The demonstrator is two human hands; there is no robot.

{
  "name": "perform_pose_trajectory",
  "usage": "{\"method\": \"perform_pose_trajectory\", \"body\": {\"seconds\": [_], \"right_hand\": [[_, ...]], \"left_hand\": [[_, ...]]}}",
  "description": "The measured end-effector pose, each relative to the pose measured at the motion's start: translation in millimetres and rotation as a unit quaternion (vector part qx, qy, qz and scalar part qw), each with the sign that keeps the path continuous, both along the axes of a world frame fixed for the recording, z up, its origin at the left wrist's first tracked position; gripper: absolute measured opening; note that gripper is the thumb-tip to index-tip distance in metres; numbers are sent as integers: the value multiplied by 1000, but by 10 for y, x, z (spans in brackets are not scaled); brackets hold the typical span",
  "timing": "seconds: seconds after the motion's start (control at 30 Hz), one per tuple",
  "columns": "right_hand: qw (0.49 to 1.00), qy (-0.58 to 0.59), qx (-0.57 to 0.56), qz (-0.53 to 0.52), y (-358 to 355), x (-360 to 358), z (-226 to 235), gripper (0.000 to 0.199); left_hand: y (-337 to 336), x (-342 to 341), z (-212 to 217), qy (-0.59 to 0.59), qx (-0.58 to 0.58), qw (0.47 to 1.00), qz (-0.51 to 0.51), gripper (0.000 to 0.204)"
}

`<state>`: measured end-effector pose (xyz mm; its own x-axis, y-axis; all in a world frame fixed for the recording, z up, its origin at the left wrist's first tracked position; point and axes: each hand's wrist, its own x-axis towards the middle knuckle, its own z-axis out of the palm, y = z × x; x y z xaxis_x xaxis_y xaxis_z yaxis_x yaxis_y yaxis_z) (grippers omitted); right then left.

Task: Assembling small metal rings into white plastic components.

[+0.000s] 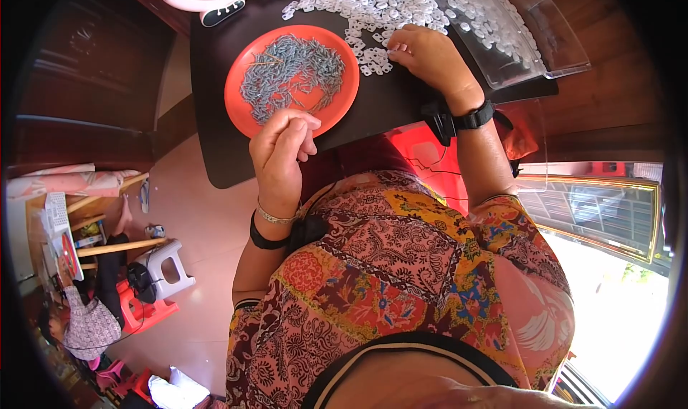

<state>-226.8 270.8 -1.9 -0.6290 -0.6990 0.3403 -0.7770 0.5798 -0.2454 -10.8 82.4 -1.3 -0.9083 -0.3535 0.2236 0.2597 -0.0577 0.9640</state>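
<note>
Hovering L hand (279,147): over near rim of red plate (235,86); grip nearly closed, can't tell if it's got anything.
R hand (436,59): at small white clips (374,60) on dark counter (390,111); fingers bent, grip part-closed, can't tell if one's pinched.
Clips: prob. v. light, stiff, slick plastic; pinch by edges.
Grey nails (304,59): loose in plate, prob. light, stiff, pointy; hold mid-shank, off tips.

Smooth plastic plate (348,98), metallic fasteners (315,63)
</note>
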Motion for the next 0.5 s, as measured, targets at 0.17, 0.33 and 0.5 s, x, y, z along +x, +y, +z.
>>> {"method": "perform_pose_trajectory", "body": {"seconds": [0.17, 0.33, 0.5], "right_hand": [[998, 65, 17, 18, -61, 31, 2, 11], [1000, 8, 5, 24, -58, -80, -65, 10], [999, -28, 14, 16, 16, -84, -48, 13]], "left_hand": [[0, 14, 2, -4, 2, 1000, -2, 21], [6, 8, 11, -11, -6, 1000, -4, 21], [-12, 17, -12, -11, -10, 1000, -2, 21]]}}
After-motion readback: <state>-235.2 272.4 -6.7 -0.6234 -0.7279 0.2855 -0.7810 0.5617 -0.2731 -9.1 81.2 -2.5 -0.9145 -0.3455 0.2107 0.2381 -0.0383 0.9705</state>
